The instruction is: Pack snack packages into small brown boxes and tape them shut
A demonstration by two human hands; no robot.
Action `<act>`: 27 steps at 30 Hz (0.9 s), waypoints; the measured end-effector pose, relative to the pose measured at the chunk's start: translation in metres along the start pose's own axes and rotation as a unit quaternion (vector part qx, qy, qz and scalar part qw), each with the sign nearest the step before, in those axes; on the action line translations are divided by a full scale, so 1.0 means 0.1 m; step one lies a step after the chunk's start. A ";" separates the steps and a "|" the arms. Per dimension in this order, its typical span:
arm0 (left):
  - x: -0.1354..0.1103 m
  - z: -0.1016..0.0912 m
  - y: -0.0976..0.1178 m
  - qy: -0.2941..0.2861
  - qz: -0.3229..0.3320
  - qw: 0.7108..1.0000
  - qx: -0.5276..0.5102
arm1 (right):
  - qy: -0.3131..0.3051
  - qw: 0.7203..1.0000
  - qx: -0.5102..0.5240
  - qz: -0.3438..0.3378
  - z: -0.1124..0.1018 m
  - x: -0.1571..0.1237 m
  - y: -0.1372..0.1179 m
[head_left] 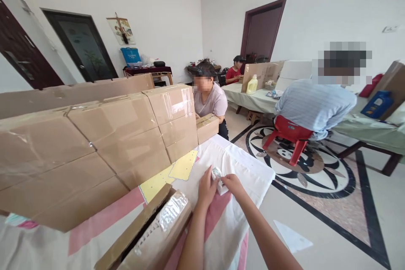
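Between my two hands is a small white box (223, 189) with a greenish pattern near its far end, over the cloth-covered table. My left hand (207, 187) grips it from the left side, fingers pointing forward. From the right, my right hand (231, 183) pinches the box near its top. What the box contains cannot be seen. Close to my left forearm lies a long cardboard carton (158, 232), with a dark gap along its upper side and shiny tape at its far end.
Stacked taped cartons (126, 135) form a wall along the table's left. A seated person (210, 101) is beyond them. To the right, another person (311, 103) sits on a red stool (286, 130) by a second table (373, 130). White paper (292, 238) lies on the floor.
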State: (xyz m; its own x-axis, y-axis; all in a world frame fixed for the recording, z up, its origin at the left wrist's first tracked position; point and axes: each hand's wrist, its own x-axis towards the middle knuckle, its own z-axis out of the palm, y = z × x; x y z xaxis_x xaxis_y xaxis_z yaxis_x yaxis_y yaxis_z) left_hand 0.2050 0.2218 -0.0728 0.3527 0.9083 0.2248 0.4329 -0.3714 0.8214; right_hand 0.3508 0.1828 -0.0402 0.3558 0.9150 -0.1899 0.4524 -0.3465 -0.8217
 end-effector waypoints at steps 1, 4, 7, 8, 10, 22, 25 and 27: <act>-0.03 0.01 0.00 -0.015 0.006 1.000 0.006 | -0.012 1.000 0.008 0.007 -0.01 0.02 -0.01; -0.09 0.02 0.03 -0.058 0.023 0.996 0.063 | -0.035 0.999 0.020 0.028 -0.03 0.04 -0.02; -0.09 0.04 0.05 -0.054 0.019 0.992 0.111 | -0.034 0.999 0.012 0.040 -0.04 0.04 -0.05; -0.09 0.05 0.06 -0.043 0.018 0.992 0.116 | -0.030 0.999 0.006 0.041 -0.04 0.03 -0.06; -0.08 0.08 0.05 -0.021 0.022 0.992 0.122 | -0.015 0.999 -0.008 0.041 -0.04 0.01 -0.08; -0.09 0.15 -0.07 0.001 0.050 0.989 0.142 | 0.037 0.997 -0.061 0.034 -0.07 -0.11 -0.34; -0.09 0.15 -0.10 -0.004 0.051 0.989 0.142 | 0.033 0.996 -0.073 0.037 -0.11 -0.17 -0.35; -0.09 0.15 -0.09 -0.005 0.051 0.988 0.144 | 0.031 0.995 -0.079 0.043 -0.12 -0.22 -0.33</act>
State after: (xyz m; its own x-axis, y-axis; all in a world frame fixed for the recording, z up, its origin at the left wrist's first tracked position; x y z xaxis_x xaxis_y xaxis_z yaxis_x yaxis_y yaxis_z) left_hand 0.2103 0.2146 -0.0902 0.4130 0.8625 0.2924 0.6128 -0.5007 0.6114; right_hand 0.3382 0.1715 -0.0023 0.4464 0.8676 -0.2191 0.5390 -0.4562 -0.7081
